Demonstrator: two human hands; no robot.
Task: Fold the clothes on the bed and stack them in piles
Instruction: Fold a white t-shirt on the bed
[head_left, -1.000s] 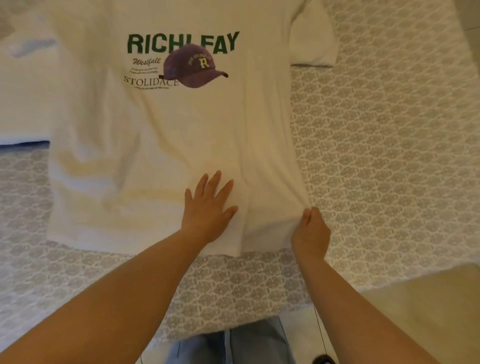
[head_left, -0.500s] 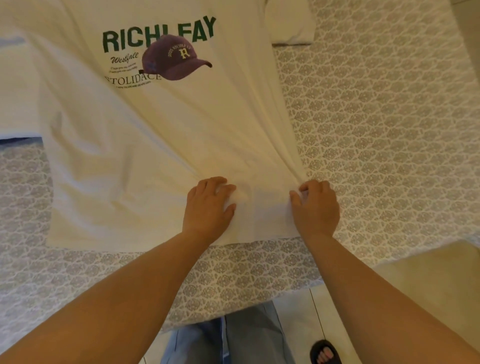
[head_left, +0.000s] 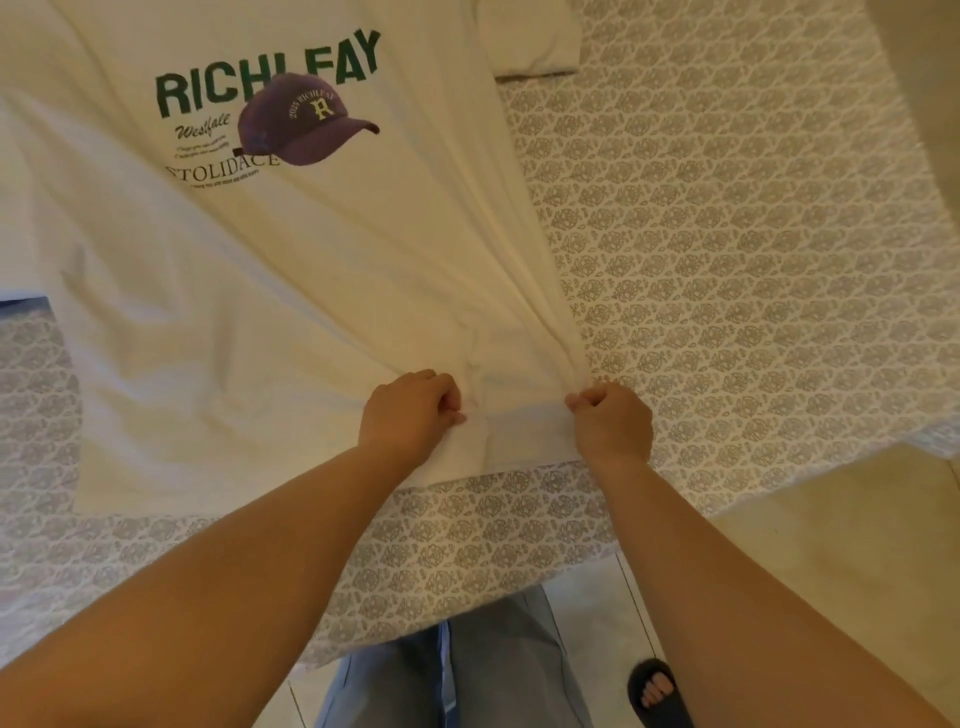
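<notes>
T-shirt (head_left: 291, 291) flat, hem nearest, both hands pinching

Open patterned bedspread (head_left: 753, 249) is seen across the right of the frame. The centre and left are covered by the white T-shirt (head_left: 249, 322); floor (head_left: 831, 545) lies lower right.

A cream T-shirt (head_left: 291, 291) with green lettering and a purple cap print lies spread, front up, on a bed (head_left: 727, 234) covered in a grey patterned sheet. Near its hem, the left hand (head_left: 410, 413) and the right hand (head_left: 613, 423) each grip a bunch of the fabric, and creases fan out from them toward the far side. At the near edge, blue jeans (head_left: 467, 675) and a dark sandal (head_left: 657, 693) show over a pale tiled floor (head_left: 831, 545).
</notes>
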